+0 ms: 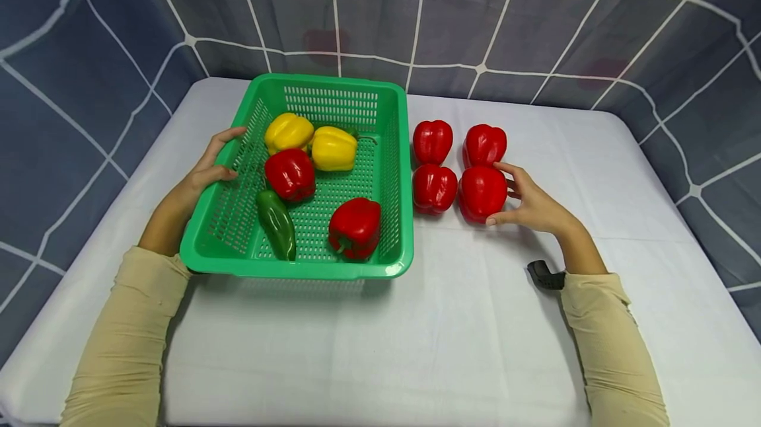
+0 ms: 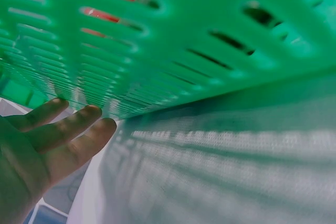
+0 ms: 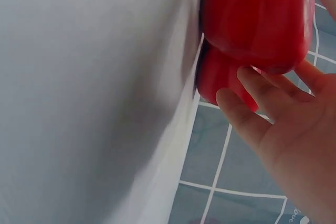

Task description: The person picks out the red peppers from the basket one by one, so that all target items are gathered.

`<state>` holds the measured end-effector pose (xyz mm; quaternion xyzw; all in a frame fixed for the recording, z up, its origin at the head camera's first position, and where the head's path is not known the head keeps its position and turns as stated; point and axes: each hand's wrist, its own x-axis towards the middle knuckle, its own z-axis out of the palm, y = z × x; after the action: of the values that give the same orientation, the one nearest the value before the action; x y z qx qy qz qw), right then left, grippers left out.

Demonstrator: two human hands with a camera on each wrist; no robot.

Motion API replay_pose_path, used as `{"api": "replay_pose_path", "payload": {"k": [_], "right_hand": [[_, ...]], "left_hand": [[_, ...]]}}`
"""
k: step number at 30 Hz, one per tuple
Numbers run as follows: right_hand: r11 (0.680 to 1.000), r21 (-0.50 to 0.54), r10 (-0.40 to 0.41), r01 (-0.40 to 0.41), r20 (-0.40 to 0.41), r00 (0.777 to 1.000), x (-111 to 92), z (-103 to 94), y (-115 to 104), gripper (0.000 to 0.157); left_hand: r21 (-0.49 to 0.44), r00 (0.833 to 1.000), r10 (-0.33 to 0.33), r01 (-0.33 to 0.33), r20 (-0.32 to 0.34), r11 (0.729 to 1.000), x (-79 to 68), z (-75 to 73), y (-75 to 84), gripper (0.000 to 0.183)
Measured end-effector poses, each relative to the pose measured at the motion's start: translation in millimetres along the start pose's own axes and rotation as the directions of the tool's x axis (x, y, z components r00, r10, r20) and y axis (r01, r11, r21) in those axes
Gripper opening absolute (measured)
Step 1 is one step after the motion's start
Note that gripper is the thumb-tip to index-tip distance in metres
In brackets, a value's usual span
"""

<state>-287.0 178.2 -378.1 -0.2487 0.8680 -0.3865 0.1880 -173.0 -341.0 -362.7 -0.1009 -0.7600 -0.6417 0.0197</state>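
Note:
In the head view, my left hand (image 1: 205, 172) holds the left rim of a green plastic basket (image 1: 291, 268), thumb and index finger over the edge. The left wrist view shows other fingers (image 2: 79, 137) under the slotted side. Inside lie two yellow bell peppers (image 1: 334, 149), two red bell peppers (image 1: 355, 229) and a long green pepper (image 1: 276, 225). Right of the basket, several red bell peppers (image 1: 433, 143) stand in two rows. My right hand (image 1: 532, 205) is around the front right red bell pepper (image 1: 480, 194), thumb and index finger beside it, the others extended.
A white cloth (image 1: 452, 334) covers the table. Dark checked fabric (image 1: 380, 17) rises behind it and along both sides. A black strap-like piece (image 1: 545, 276) is at my right wrist. White cloth lies in front of the basket and to the right of the peppers.

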Motion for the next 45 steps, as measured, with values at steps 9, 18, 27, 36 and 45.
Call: {"api": "replay_pose_path", "payload": {"k": [9,18,27,36,45], "right_hand": [[0.999,-0.024,-0.029,0.029,-0.015,0.999,-1,-1.7,-6,0.100],[0.997,-0.027,-0.079,0.077,-0.057,0.995,-6,-7.4,-11,0.102],[0.993,-0.068,-0.102,0.095,-0.105,0.989,3,-18.3,-39,0.102],[0.943,-0.215,-0.259,0.255,0.009,0.966,38,-4.4,-106,0.101],[0.881,-0.204,-0.374,0.427,0.250,0.893,61,39.6,-163,0.103]], "left_hand": [[0.072,1.000,-0.016,0.016,0.002,0.997,-6.3,-6.0,2.3,0.074],[0.078,0.998,-0.061,0.062,-0.015,0.995,-7.4,-5.0,5.3,0.074],[0.102,0.998,-0.065,0.065,0.003,0.993,-5.2,-2.1,2.1,0.075],[0.077,0.996,-0.093,0.092,0.013,0.993,-2.7,-0.4,7.0,0.073],[0.084,0.995,-0.102,0.102,-0.006,0.991,-4.2,-1.0,6.6,0.072]]}}
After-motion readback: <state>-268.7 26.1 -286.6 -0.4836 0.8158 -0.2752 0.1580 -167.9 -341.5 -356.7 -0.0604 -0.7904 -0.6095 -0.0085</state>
